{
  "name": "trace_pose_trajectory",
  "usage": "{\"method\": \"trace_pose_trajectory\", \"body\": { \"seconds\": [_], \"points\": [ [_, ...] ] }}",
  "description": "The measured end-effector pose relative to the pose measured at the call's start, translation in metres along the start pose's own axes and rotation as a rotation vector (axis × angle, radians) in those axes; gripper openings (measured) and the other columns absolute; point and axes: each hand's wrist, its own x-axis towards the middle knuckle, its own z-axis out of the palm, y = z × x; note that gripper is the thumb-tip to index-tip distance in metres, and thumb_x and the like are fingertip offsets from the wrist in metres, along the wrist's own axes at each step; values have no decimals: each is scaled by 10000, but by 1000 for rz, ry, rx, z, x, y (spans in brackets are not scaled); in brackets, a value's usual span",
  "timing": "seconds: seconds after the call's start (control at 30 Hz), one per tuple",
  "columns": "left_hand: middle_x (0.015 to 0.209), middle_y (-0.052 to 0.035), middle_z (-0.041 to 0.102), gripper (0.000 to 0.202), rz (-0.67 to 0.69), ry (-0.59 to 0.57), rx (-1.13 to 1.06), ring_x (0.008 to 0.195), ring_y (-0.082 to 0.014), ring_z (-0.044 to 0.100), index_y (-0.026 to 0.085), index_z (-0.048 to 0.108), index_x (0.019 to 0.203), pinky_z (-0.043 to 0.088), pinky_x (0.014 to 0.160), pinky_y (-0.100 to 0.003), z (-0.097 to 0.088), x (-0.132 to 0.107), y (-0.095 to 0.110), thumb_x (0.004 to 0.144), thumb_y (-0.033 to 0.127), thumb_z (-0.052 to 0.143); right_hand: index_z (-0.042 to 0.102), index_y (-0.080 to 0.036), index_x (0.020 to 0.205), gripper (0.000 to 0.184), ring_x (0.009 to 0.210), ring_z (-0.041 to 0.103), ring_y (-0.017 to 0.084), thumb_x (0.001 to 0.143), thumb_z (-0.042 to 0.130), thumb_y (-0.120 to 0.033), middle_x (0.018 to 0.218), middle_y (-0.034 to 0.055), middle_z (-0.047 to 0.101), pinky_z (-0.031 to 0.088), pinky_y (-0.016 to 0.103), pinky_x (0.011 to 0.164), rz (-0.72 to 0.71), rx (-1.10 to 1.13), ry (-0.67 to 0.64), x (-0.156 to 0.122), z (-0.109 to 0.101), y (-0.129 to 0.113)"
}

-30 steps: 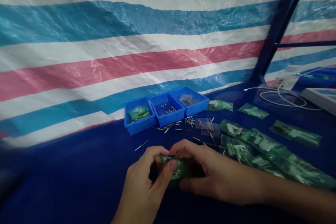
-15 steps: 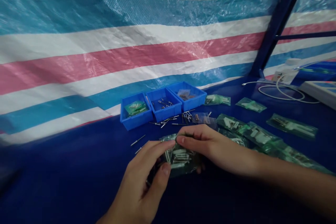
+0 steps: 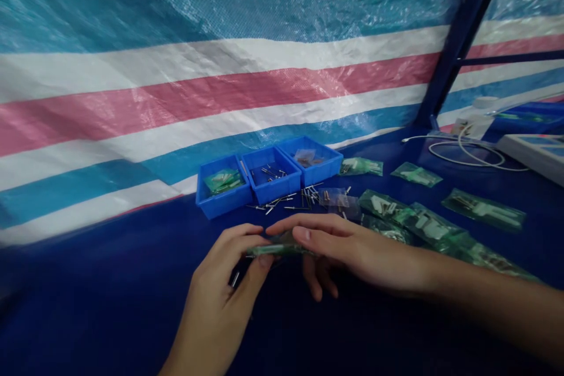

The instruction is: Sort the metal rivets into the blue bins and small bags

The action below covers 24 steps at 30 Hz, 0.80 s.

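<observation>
Between my hands, above the blue table, is a greenish clear plastic bag (image 3: 282, 248) of small parts, seen nearly edge-on. My left hand (image 3: 224, 282) pinches its left end between thumb and fingers. My right hand (image 3: 339, 247) grips the right end, thumb on top, with the lower fingers hanging apart below. The bag's contents are mostly hidden at this angle. Just beyond my hands, loose pop rivets (image 3: 279, 204) lie scattered on the table. Beside them is a small clear bag (image 3: 333, 197) with copper-coloured pieces in it.
Three blue bins stand in a row: the left bin (image 3: 224, 202) holds a green bag, the middle bin (image 3: 277, 189) rivets, the right bin (image 3: 319, 171) a small clear bag. Several filled bags (image 3: 434, 226) lie at right, near a white cable (image 3: 467, 158) and a grey device (image 3: 533, 153).
The bag has tipped from facing me to nearly edge-on. My right thumb and fingers have shifted along it, and the lower fingers now show beneath.
</observation>
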Motion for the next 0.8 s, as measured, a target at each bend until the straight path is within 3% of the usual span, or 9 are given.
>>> {"method": "trace_pose_trajectory", "body": {
  "seconds": [0.07,0.17,0.27,0.37,0.43,0.5,0.57,0.63,0.8],
  "points": [
    [957,20,658,129,-56,14,9,844,-140,639,275,668,800,511,669,-199,0,1,0,806,315,545,579,-175,1073,371,553,523,76,833,525,-454,633,-26,522,387,160,459,-38,-42,-34,-2,-1,0],
    [761,25,663,172,-88,-32,-16,682,-126,632,237,649,750,496,567,-181,-1,2,2,815,341,530,606,-159,921,270,568,489,58,781,624,-388,662,-36,513,379,154,484,-83,-104,4,-2,-2,1],
    [598,44,595,259,-28,-66,-4,548,-103,563,209,583,601,464,502,-166,-3,0,6,821,332,520,576,-144,781,202,544,455,51,821,586,-342,630,-42,493,356,158,480,-97,-173,81,-1,-2,4],
    [576,45,575,283,-23,-75,-1,534,-101,551,207,569,594,457,489,-164,-5,-2,9,839,325,490,553,-144,746,219,544,456,57,844,548,-340,631,-36,503,356,167,488,-59,-223,96,-1,-2,4],
    [609,41,597,239,-43,-69,-1,554,-104,575,214,599,661,455,479,-159,-5,-3,9,843,321,486,532,-145,712,236,546,467,62,847,541,-338,618,-31,511,363,170,492,-37,-227,91,-1,-2,3],
    [682,40,637,145,-54,-37,-19,609,-108,612,241,627,846,476,512,-157,-4,-6,8,841,305,496,508,-149,687,259,538,478,67,847,536,-351,598,-28,515,371,175,490,-25,-211,85,-1,-3,3],
    [794,38,675,286,-60,16,-49,687,-112,644,289,542,1123,511,597,-173,-3,-8,5,841,267,496,501,-153,688,281,517,481,70,837,541,-387,574,-29,513,371,179,479,-20,-178,94,0,-3,4],
    [875,30,690,413,-66,60,-49,747,-119,660,319,451,1243,528,645,-192,-1,-9,2,841,228,480,509,-151,692,307,492,480,68,828,542,-424,548,-31,509,367,178,465,-16,-135,109,2,-4,4],
    [885,37,704,238,-14,12,12,750,-121,669,315,653,978,526,597,-158,-1,-5,1,784,232,542,549,-130,696,349,481,492,56,810,553,-460,584,-23,534,363,169,443,40,-61,56,3,-3,3]
  ]
}}
